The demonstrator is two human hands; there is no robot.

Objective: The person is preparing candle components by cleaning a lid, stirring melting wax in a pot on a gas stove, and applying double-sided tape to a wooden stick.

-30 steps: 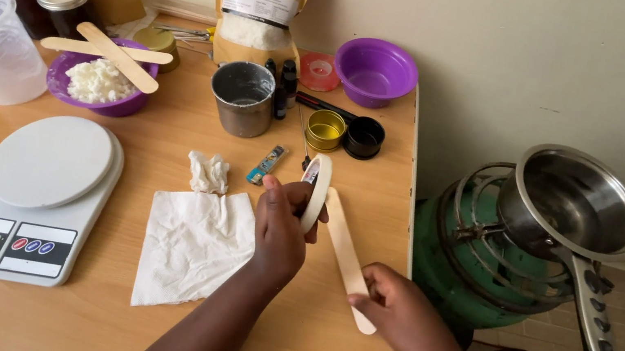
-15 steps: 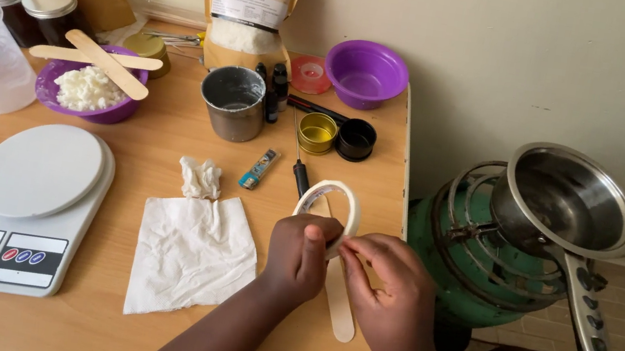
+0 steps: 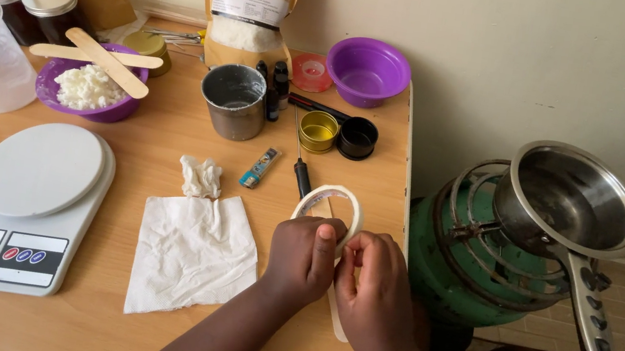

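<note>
Currently, tape roll: a roll of pale masking tape (image 3: 331,203) stands tilted on edge near the right edge of the worktop (image 3: 139,339), its near rim pinched between both hands.
Left hand: left hand (image 3: 303,259) closed round the near rim of the roll, thumb pressed on the outer face.
Right hand: right hand (image 3: 370,287) also closed on the roll, thumb and forefinger nipped together at the tape edge — apparently picking at the loose end; the end itself is hidden by the fingers.
Wooden stick: a flat wooden stick (image 3: 335,319) lies on the worktop under the hands, mostly covered.
Risk, tape: a thin strip could tear slantwise or fold onto itself if pulled at an angle.
Risk, edge: the roll sits close to the worktop's edge, with a green gas burner (image 3: 465,256) and steel pan (image 3: 573,202) just beyond — a slip could send it off the side.
Risk, neighbours: a black-handled tool (image 3: 300,174) and a crumpled white tissue (image 3: 189,252) lie near; a jerked elbow could sweep them.
</note>
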